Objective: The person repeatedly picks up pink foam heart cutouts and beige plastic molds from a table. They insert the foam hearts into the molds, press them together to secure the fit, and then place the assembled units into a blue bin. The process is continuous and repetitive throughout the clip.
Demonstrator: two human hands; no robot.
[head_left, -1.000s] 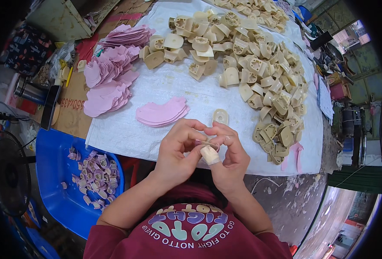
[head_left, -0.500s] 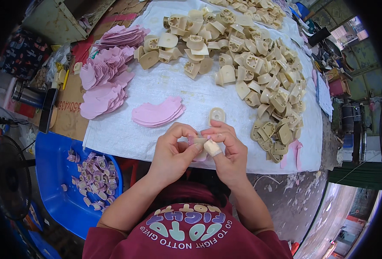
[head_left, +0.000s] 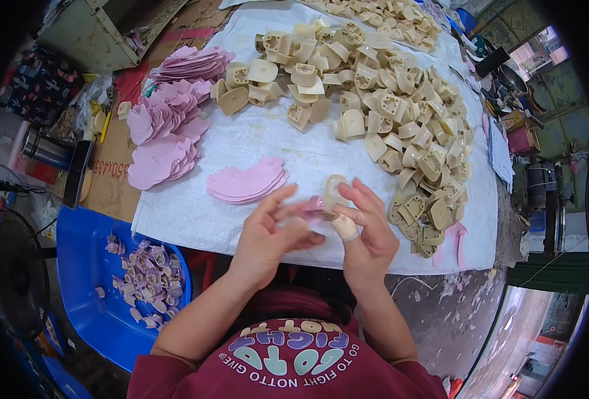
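In a cluttered room (head_left: 434,319), a white sheet (head_left: 261,143) spreads beside one blue basin (head_left: 85,279) of uncounted covered pieces (head_left: 151,276), bearing two heaps of beige parts (head_left: 401,106), too many to count, and four pink stacks (head_left: 248,181). Over its near edge, the left hand (head_left: 264,239) has blurred, parted fingers, while the right hand (head_left: 371,233) pinches one small pink-covered piece (head_left: 316,209) between them, its long axis seemingly sideways; blur hides which way it points.

Single head-worn fisheye; looks steeply down past shirt (head_left: 195,378) onto bench (head_left: 254,143); close range, wide field, edges bowed.
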